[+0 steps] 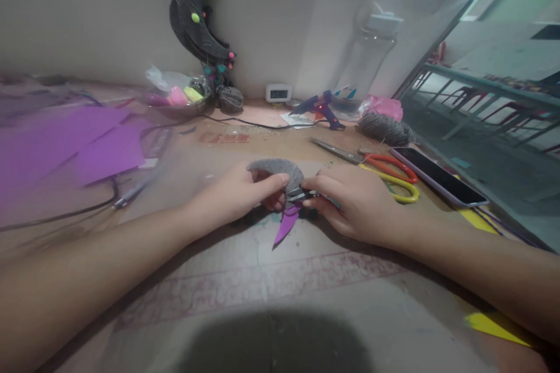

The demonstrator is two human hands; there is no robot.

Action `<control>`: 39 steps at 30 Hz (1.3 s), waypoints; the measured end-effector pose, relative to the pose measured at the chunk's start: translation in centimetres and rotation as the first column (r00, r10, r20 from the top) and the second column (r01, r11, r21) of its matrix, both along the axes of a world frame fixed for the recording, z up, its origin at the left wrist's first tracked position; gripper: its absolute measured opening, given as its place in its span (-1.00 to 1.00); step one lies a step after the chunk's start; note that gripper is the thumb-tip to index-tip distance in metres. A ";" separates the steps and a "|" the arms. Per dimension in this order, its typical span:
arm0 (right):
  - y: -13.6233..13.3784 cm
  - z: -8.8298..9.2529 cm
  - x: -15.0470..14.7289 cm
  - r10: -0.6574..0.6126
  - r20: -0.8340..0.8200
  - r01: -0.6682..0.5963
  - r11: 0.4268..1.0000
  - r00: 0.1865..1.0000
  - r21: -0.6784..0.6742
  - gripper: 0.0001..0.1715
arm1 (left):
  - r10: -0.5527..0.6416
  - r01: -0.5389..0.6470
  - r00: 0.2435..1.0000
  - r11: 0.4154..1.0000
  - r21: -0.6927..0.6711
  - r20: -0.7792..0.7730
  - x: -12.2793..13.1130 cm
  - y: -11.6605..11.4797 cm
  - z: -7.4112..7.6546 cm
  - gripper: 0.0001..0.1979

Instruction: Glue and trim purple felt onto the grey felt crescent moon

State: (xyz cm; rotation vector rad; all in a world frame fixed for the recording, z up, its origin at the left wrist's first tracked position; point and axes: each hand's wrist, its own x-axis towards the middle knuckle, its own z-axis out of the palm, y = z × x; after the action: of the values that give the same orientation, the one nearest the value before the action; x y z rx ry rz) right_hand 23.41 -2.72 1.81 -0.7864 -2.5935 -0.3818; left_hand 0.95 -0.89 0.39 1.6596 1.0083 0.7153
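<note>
My left hand (258, 188) is closed on a curved grey yarn-wrapped crescent (280, 166), thumb on top and fingers beneath. At the crescent's lower end is a purple pointed piece (286, 227), its tip angled down toward me. My right hand (350, 201) pinches a small metal tool (300, 194) that looks like thread snips. Its tips meet the spot where the grey crescent and the purple piece come together; whether they cut or only touch I cannot tell.
Large scissors (371, 164) and a phone (437, 176) lie right. Behind are a glue gun (322, 109), grey yarn (382, 128), a small clock (279, 93) and a glass bottle (365, 61). Purple sheets (105, 145) lie left. A dark crescent (188, 23) hangs on the wall.
</note>
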 end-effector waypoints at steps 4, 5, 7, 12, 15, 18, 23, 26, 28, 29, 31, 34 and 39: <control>0.0 0.0 0.0 0.001 -0.001 -0.001 1.000 1.000 0.002 -0.74 | 0.004 -0.004 1.000 1.000 0.004 0.007 0.0 0.0 0.0 -0.68; 0.0 0.0 0.0 0.004 -0.005 -0.004 1.000 1.000 -0.002 -0.74 | 0.002 -0.002 1.000 1.000 0.005 0.008 0.0 0.0 0.0 -0.68; 0.0 0.1 0.0 0.007 -0.019 -0.007 1.000 1.000 -0.024 -0.74 | -0.002 0.002 1.000 1.000 0.004 0.005 0.0 0.0 0.0 -0.68; -0.1 0.2 0.1 -0.039 -0.033 0.034 0.987 0.999 -0.155 -0.73 | 0.006 -0.006 1.000 1.000 -0.010 -0.008 0.1 -0.1 0.1 -0.68; -0.1 0.2 0.2 -0.051 -0.048 0.038 0.972 0.998 -0.230 -0.74 | 0.008 -0.008 1.000 1.000 -0.011 -0.007 0.1 0.0 0.1 -0.69; -0.1 0.2 0.2 -0.053 -0.075 0.032 0.964 0.996 -0.263 -0.75 | 0.006 -0.006 1.000 1.000 -0.012 -0.010 0.0 0.0 0.2 -0.69; 0.1 0.1 0.2 -0.062 -0.102 0.030 0.956 0.993 -0.292 -0.76 | 0.009 -0.009 1.000 1.000 -0.010 -0.020 0.0 -0.1 0.3 -0.66; 0.1 0.0 0.2 -0.062 -0.107 0.030 0.959 0.992 -0.281 -0.77 | 0.008 -0.008 1.000 1.000 -0.012 0.002 0.1 -0.1 0.2 -0.68; 0.1 -0.1 0.2 -0.059 -0.106 0.030 0.965 0.993 -0.259 -0.77 | 0.002 -0.002 1.000 1.000 -0.016 0.019 0.1 0.0 0.1 -0.68; 0.1 -0.1 0.2 -0.057 -0.103 0.030 0.968 0.993 -0.248 -0.77 | -0.002 0.002 1.000 1.000 -0.017 0.023 0.1 0.0 0.0 -0.68; 0.1 -0.2 0.2 -0.052 -0.096 0.030 0.974 0.994 -0.225 -0.76 | -0.005 0.006 1.000 1.000 -0.017 0.023 0.1 0.0 0.0 -0.68; 0.2 -0.3 0.2 -0.041 -0.068 0.030 0.988 0.997 -0.153 -0.76 | -0.004 0.004 1.000 1.000 -0.018 0.028 0.0 0.0 0.0 -0.67; 0.2 -0.2 0.0 -0.007 0.016 0.006 0.996 1.000 0.085 -0.68 | 0.013 -0.013 1.000 1.000 -0.025 0.017 0.0 0.0 0.0 -0.69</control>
State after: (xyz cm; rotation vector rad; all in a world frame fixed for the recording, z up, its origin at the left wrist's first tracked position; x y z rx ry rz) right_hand 23.38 -2.49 1.62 -0.7658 -2.5717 -0.4986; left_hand 0.91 -0.87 0.40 1.6239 1.0132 0.7213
